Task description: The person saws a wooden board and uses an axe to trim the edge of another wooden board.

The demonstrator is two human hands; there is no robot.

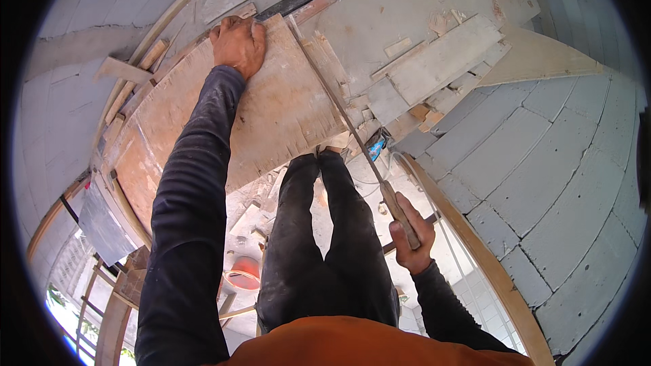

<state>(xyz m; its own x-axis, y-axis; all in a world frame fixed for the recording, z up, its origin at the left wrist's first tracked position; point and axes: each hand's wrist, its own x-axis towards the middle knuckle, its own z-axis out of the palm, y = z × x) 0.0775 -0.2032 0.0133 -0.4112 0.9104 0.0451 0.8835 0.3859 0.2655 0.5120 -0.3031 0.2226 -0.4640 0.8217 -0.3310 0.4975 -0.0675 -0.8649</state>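
Observation:
My left hand (pixel 239 44) is at the far edge of a wide, worn plywood board (pixel 285 108), its fingers bent over that edge. In my right hand (pixel 413 230) is a long, narrow-bladed tool (pixel 346 116) with a straight wooden handle, the fingers wrapped round the handle. Its blade slants away to the far left, running close along the board's right edge. The blade shows almost edge-on, so I cannot tell whether it has teeth or whether it touches the wood. The board's right end is rough and splintered.
Past the blade lie pale planks (pixel 447 61) and wood scraps. Grey block walls stand on both sides, with a long timber (pixel 481 257) along the right one. Below are my legs, a red bucket (pixel 243 274) and debris on the floor. Thin wooden strips (pixel 146 57) lie at the left.

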